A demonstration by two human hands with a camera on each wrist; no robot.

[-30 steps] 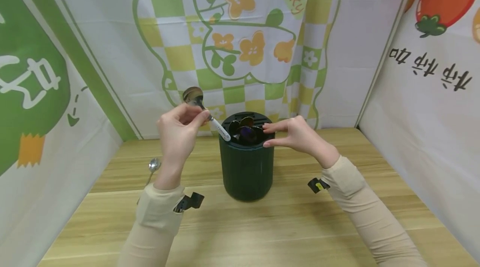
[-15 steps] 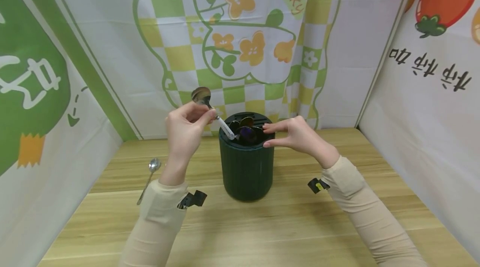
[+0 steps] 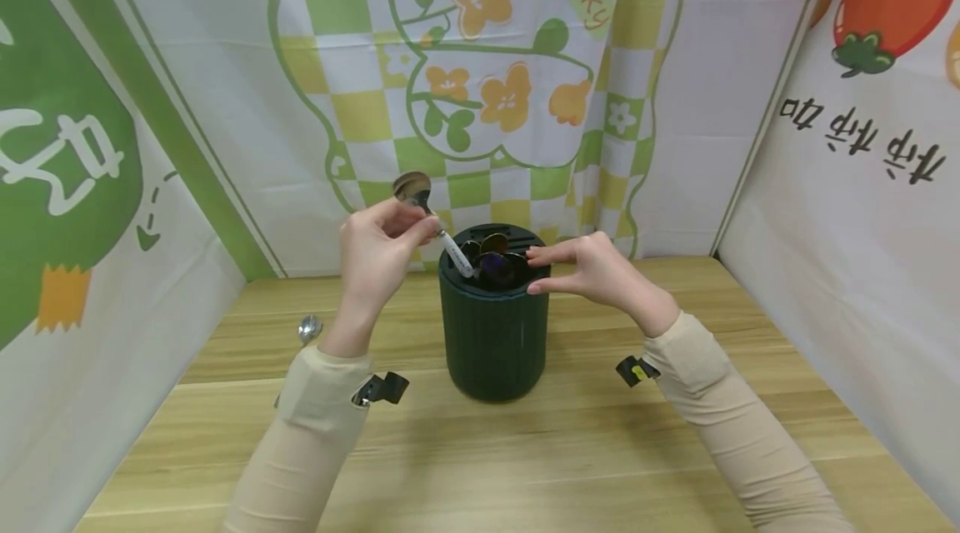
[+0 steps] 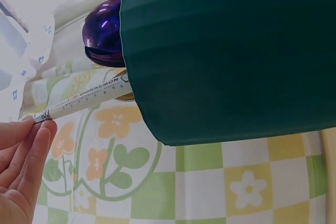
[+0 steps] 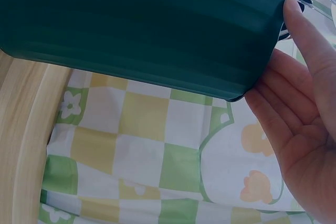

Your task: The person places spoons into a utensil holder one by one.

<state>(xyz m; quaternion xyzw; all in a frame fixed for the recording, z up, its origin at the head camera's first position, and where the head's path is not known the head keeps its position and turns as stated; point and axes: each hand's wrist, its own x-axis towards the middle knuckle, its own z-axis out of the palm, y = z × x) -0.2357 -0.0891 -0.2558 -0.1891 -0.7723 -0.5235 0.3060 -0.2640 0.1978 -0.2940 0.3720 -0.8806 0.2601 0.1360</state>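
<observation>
In the head view my left hand point(image 3: 372, 258) pinches a spoon point(image 3: 456, 255) at its neck, bowl upward. Its white handle slants down to the top of a dark green utensil holder point(image 3: 495, 341). The left wrist view shows lettering on that handle point(image 4: 89, 97), whose end overlaps the holder's rim. My right hand point(image 3: 600, 271) holds the holder's rim at the right, thumb toward the front. Purple and gold spoon bowls stick up from the holder, including a shiny purple one point(image 4: 104, 32); their handles are hidden inside.
A small silver spoon point(image 3: 309, 328) lies on the wooden table point(image 3: 510, 466) at the left, partly hidden by my left forearm. Behind the holder hangs a checked, flowered curtain point(image 3: 360, 75); printed white sheets border both sides.
My left hand has moved right with the spoon, bringing the handle's end further over the holder's top. My right hand has stayed at the rim.
</observation>
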